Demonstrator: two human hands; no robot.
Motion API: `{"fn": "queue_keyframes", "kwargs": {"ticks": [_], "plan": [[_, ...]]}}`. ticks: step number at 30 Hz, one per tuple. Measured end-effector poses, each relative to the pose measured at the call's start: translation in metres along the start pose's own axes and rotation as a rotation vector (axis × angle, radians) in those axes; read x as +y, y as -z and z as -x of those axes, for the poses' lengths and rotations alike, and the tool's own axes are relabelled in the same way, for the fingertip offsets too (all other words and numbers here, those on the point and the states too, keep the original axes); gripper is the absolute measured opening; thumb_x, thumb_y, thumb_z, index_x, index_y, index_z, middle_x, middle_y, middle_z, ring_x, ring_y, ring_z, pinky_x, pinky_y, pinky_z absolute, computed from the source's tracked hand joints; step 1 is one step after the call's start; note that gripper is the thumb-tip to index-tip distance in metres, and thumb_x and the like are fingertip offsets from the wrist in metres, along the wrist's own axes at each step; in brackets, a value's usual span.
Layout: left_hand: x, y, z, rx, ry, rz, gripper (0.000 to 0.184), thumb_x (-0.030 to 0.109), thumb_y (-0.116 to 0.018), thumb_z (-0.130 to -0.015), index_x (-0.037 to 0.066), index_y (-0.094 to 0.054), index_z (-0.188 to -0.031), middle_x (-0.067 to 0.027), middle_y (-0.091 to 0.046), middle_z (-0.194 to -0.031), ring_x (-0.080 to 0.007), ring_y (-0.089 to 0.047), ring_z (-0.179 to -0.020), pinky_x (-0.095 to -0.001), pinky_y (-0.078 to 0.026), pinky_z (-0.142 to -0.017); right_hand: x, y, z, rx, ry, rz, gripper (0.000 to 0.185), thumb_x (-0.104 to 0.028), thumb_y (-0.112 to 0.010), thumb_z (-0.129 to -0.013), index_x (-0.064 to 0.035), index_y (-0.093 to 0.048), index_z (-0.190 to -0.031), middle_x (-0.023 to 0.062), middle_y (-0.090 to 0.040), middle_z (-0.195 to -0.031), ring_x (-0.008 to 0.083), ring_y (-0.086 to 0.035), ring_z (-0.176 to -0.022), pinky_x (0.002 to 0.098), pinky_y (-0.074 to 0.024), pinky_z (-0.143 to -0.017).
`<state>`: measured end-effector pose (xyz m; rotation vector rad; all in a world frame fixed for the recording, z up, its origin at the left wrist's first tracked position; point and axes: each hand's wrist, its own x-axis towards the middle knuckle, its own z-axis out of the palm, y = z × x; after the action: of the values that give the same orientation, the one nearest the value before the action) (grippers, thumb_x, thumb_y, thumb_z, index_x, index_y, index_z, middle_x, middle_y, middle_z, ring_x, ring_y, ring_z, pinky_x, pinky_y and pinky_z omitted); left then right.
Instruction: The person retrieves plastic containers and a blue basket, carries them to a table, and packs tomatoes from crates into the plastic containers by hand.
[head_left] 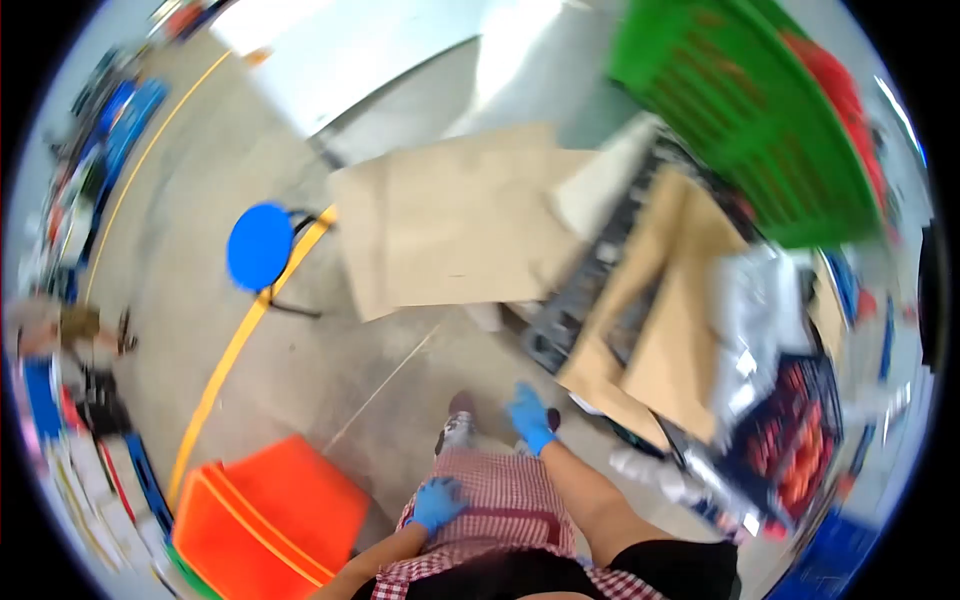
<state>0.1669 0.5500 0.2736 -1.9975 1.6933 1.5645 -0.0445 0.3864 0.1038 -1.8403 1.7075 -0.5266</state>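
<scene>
My left hand (437,503), in a blue glove, lies against the red-and-white checked apron (505,490) with its fingers spread and nothing visible in them. Further forward, my right hand (528,415), also gloved in blue, hangs open above the floor close to my shoe. Nearest to it is a cluttered pile with folded brown cardboard (680,330), a dark slotted tray (585,290) and a shiny silver plastic bag (755,310). A large flat sheet of brown cardboard (460,220) sits ahead of both hands. Motion blurs parts of the view.
An orange bin (285,510) stands at lower left. A blue round stool (261,246) is beside a yellow floor line (225,370). At upper right is a green slotted crate (750,110); a white table (350,50) is at the top. Another person's legs (80,325) show far left.
</scene>
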Motion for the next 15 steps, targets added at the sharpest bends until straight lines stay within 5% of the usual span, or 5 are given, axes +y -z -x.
{"fn": "queue_keyframes", "kwargs": {"ticks": [2, 4, 10, 13, 15], "plan": [[-0.002, 0.013, -0.007, -0.204, 0.033, 0.173, 0.063, 0.046, -0.061, -0.080, 0.007, -0.051, -0.129, -0.0126, -0.048, -0.134, -0.0361, -0.045, -0.120, -0.0474, -0.036, -0.101, -0.082, 0.118, 0.056, -0.677, -0.411, -0.148, 0.041, -0.027, -0.056, -0.085, -0.0005, -0.057, -0.116, 0.0203, -0.062, -0.111, 0.0357, -0.058, -0.103, 0.0408, -0.0403, -0.097], [0.025, 0.034, -0.007, -0.125, 0.137, 0.582, 0.060, 0.040, -0.058, -0.086, 0.004, -0.047, -0.132, -0.0119, -0.048, -0.135, -0.0314, -0.046, -0.121, -0.0418, -0.034, -0.103, -0.061, 0.153, 0.127, -0.756, -0.245, -0.113, 0.050, -0.035, -0.054, -0.084, -0.0023, -0.054, -0.121, 0.0203, -0.061, -0.113, 0.0375, -0.059, -0.103, 0.0439, -0.0445, -0.092], [0.065, 0.114, -0.113, 0.088, -0.518, 0.201, 0.065, 0.046, -0.055, -0.089, 0.007, -0.039, -0.138, -0.0123, -0.043, -0.138, -0.0258, -0.044, -0.123, -0.0426, -0.035, -0.103, -0.024, 0.331, 0.248, 0.022, -0.994, -0.440, 0.037, -0.024, -0.064, -0.081, -0.0017, -0.063, -0.110, 0.0149, -0.065, -0.106, 0.0229, -0.063, -0.093, 0.0333, -0.0487, -0.082], [0.224, 0.166, -0.058, -0.017, -0.035, 1.226, 0.067, 0.052, -0.052, -0.089, 0.010, -0.037, -0.138, -0.0107, -0.040, -0.140, -0.0279, -0.040, -0.127, -0.0469, -0.033, -0.103, -0.011, 0.376, 0.263, 0.233, -0.968, -0.686, 0.036, -0.022, -0.064, -0.083, -0.0008, -0.061, -0.113, 0.0108, -0.065, -0.107, 0.0202, -0.062, -0.091, 0.0329, -0.0491, -0.082], [0.257, 0.152, -0.062, -0.273, 0.003, 1.227, 0.069, 0.055, -0.051, -0.088, 0.009, -0.037, -0.137, -0.0106, -0.039, -0.140, -0.0299, -0.036, -0.129, -0.0479, -0.033, -0.103, -0.048, 0.421, 0.230, 0.245, -0.864, -0.851, 0.036, -0.021, -0.063, -0.085, 0.0011, -0.060, -0.114, 0.0111, -0.064, -0.107, 0.0199, -0.062, -0.092, 0.0326, -0.0492, -0.082]]}}
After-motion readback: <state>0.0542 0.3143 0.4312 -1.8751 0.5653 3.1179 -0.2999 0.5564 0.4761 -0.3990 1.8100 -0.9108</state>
